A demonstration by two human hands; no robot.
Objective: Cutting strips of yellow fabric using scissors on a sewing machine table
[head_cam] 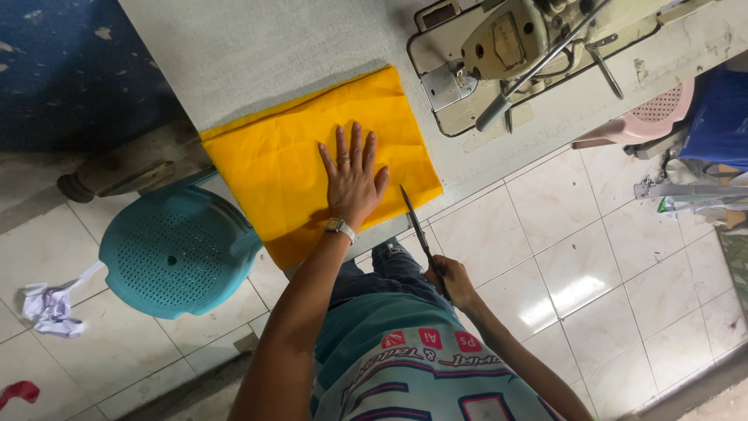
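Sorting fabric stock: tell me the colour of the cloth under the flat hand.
Plain yellow-orange cloth, under the left hand; head view.

Yellow cloth (312, 164) under the flat left hand (352, 181): matt woven fabric, lightly creased. Scissors (419, 230) in the right hand (452, 282): dark metal, dull. Table top (257, 54) beyond the cloth: grey, rough matt. Sewing machine (514, 47) further off: cream painted metal w/ worn, scuffed finish. Stool (175, 253) left of the hands: teal plastic, perforated. Floor tiles (576, 273): glossy.
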